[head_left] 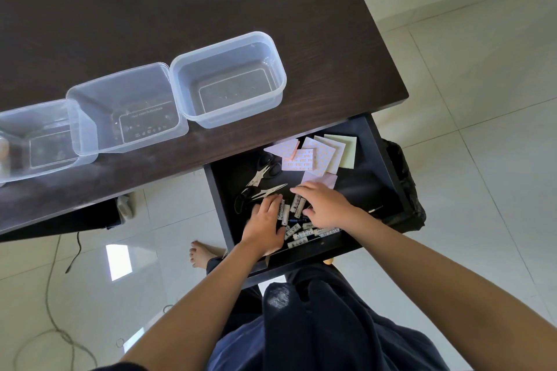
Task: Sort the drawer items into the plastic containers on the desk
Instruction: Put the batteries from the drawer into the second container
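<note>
Head view: both hands, left (265,224) and right (324,206), lie flat with fingers relaxed over the batteries (297,230) in the near drawer (388,166), gripping none. Batteries look hard, smooth, likely to roll; pinch several mid-body.

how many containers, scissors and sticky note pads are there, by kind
plastic containers on the desk: 3
scissors in the drawer: 2
sticky note pads in the drawer: about 6, overlapping, so not exact
total: about 11
The white batteries under the left hand and right hand are partly covered, so not counted.
</note>
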{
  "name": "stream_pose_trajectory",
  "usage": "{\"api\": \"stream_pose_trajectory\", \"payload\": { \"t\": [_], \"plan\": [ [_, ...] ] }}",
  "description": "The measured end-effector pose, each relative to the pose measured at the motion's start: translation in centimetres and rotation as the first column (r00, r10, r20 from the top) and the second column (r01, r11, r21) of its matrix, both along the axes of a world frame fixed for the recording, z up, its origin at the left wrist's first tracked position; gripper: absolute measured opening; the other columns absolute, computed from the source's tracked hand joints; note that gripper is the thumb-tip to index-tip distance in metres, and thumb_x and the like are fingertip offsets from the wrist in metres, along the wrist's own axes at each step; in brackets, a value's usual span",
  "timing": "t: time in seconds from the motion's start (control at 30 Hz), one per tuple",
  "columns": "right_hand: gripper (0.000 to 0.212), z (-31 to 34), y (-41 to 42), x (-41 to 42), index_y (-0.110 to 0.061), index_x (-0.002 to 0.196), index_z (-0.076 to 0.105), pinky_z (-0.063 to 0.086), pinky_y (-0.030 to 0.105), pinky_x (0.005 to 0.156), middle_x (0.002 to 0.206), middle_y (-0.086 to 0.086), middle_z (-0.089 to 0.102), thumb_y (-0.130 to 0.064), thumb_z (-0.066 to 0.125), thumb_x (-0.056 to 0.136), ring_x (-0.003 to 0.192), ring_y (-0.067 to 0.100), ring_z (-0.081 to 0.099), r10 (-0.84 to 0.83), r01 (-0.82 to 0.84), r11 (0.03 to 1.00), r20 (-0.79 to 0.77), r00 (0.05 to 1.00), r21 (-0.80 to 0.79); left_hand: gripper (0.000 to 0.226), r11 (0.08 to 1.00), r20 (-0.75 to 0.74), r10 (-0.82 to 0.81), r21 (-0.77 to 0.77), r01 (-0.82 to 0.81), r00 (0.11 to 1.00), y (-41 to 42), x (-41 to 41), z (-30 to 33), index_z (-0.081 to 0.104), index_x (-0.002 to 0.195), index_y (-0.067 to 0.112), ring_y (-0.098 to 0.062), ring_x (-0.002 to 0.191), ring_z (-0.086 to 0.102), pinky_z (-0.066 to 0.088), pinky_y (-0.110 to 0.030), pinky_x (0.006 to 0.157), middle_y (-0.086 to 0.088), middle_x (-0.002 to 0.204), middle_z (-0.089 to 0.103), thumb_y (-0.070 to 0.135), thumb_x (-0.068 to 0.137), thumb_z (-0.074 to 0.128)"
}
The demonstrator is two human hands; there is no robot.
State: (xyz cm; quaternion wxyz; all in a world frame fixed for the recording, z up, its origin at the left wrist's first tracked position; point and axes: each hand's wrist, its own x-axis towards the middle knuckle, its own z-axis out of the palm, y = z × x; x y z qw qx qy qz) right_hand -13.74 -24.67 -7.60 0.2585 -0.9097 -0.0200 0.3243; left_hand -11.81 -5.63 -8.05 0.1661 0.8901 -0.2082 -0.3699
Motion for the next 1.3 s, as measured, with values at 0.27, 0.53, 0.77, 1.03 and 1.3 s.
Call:
{"api": "stream_pose_trajectory", "payload": {
  "t": [0.27, 0.53, 0.77, 1.03, 1.3],
  "plan": [
    [0.056, -0.9, -0.7, -1.0, -0.019, 0.140, 0.036, 0.049, 0.041, 0.085, 0.137, 0.000, 0.033, -0.023, 0.058, 0.088, 0.120, 0.024, 0.041, 0.199, -0.206, 0.972, -0.076, 0.977, -0.112, 0.063, 0.996, -0.111, -0.064, 0.050, 0.069, 0.992, 0.4, 0.2, -0.5, 0.031, 0.140, 0.025, -0.030, 0.123, 0.037, 0.043, -0.039, 0.101, 0.000, 0.140, 0.029, 0.028, 0.084, 0.059],
    [0.042, -0.9, -1.9, -1.9, -0.028, 0.124, 0.044, 0.045, 0.036, 0.076, 0.125, 0.000, 0.042, -0.025, 0.060, 0.085, 0.111, 0.026, 0.048, 0.112, -0.131, 0.985, -0.168, 0.979, -0.108, 0.055, 0.995, -0.217, -0.085, 0.033, 0.094, 0.972, -0.4, -1.2, -0.5, 0.043, 0.133, 0.020, -0.034, 0.118, 0.041, 0.035, -0.035, 0.105, -0.002, 0.137, 0.036, 0.024, 0.081, 0.063],
    [0.022, -0.7, -1.5, -2.0, -0.025, 0.109, 0.052, 0.046, 0.036, 0.077, 0.117, 0.001, 0.057, -0.025, 0.050, 0.087, 0.102, 0.025, 0.056, 0.076, -0.102, 0.990, -0.238, 0.968, -0.098, 0.053, 0.998, -0.301, 0.052, -0.001, -0.055, 0.952, -0.8, -1.5, -0.7, 0.046, 0.128, 0.013, -0.021, 0.113, 0.053, 0.038, -0.020, 0.094, -0.007, 0.126, 0.052, 0.018, 0.080, 0.067],
    [0.028, -1.1, -1.6, -2.3, -0.022, 0.113, 0.056, 0.049, 0.036, 0.086, 0.116, 0.004, 0.062, -0.025, 0.058, 0.085, 0.102, 0.024, 0.057, 0.017, -0.017, 1.000, -0.314, 0.949, 0.001, 0.045, 0.999, -0.345, 0.019, 0.037, -0.006, 0.938, -1.4, -1.5, -1.1, 0.052, 0.124, 0.010, -0.023, 0.113, 0.052, 0.038, -0.024, 0.095, -0.010, 0.125, 0.052, 0.024, 0.084, 0.066],
    [0.023, -1.2, -1.0, -2.3, -0.019, 0.102, 0.061, 0.047, 0.035, 0.082, 0.094, 0.000, 0.058, -0.036, 0.060, 0.087, 0.092, 0.023, 0.058, 0.069, -0.060, 0.998, -0.367, 0.928, 0.035, 0.038, 0.987, -0.364, -0.091, 0.092, 0.133, 0.927, -1.8, -1.7, -0.9, 0.052, 0.127, 0.014, -0.032, 0.122, 0.044, 0.035, -0.035, 0.103, -0.014, 0.129, 0.046, 0.029, 0.092, 0.053]
  ]
}}
